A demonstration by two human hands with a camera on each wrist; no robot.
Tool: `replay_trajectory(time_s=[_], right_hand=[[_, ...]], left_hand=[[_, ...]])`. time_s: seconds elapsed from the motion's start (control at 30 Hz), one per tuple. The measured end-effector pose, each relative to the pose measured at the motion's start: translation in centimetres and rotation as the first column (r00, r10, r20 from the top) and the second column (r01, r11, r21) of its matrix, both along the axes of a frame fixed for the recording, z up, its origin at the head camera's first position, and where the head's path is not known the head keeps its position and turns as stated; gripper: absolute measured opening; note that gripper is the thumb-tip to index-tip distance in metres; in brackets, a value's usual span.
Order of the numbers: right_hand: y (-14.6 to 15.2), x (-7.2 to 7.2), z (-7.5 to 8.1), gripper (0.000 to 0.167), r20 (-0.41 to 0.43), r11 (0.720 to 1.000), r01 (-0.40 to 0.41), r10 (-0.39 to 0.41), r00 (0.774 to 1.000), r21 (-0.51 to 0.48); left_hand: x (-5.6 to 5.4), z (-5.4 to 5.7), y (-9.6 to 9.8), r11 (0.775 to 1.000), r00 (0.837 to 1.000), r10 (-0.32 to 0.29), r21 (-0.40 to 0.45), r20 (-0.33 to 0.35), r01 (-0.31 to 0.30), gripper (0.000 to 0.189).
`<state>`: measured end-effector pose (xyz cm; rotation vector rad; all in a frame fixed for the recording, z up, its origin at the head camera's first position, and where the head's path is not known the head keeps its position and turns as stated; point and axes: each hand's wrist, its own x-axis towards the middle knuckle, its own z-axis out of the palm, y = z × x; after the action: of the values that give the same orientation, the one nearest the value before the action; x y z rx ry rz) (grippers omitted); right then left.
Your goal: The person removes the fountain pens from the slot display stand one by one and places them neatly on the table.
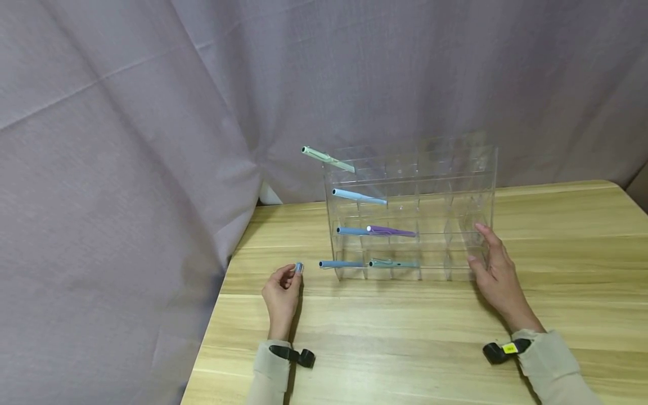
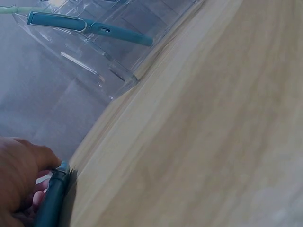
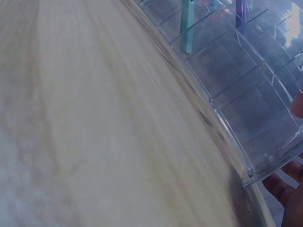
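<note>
Beige sleeves (image 1: 549, 360) carry black strapped wrist cameras (image 1: 306, 358), the right one bearing a yellow label (image 1: 509, 348).

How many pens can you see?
7: one pen in the left hand; on the clear rack, pale green pen top row, light blue pen second, blue pen and purple pen third, another blue pen and grey-green pen bottom.
</note>
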<state>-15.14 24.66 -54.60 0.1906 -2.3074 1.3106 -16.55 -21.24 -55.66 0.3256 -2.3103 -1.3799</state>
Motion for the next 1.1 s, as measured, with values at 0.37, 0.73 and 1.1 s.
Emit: replay_trajectory(time_s=[0.37,0.73,1.1], right_hand=[[0.0,0.2,0.2,0.074,0.045,1.000,-0.010,0.011,0.999,-0.017],[0.0,0.2,0.2,0.075,0.050,0.999,-0.020,0.021,0.999,-0.028],[0.1,0.1,0.0,0.076,0.046,1.000,-0.018,0.019,0.999,-0.022]], left_hand=[[0.5,1.0,1.1,0.998,0.994,-0.045,0.048,-0.099,0.050,0.020],[3.1,4.1,6.9,0.935,0.944,-0.167,0.259,-0.283,0.243,0.021],[2.7,3.9,7.3,0.920,0.917,-0.263,0.209,-0.299,0.332,0.034]])
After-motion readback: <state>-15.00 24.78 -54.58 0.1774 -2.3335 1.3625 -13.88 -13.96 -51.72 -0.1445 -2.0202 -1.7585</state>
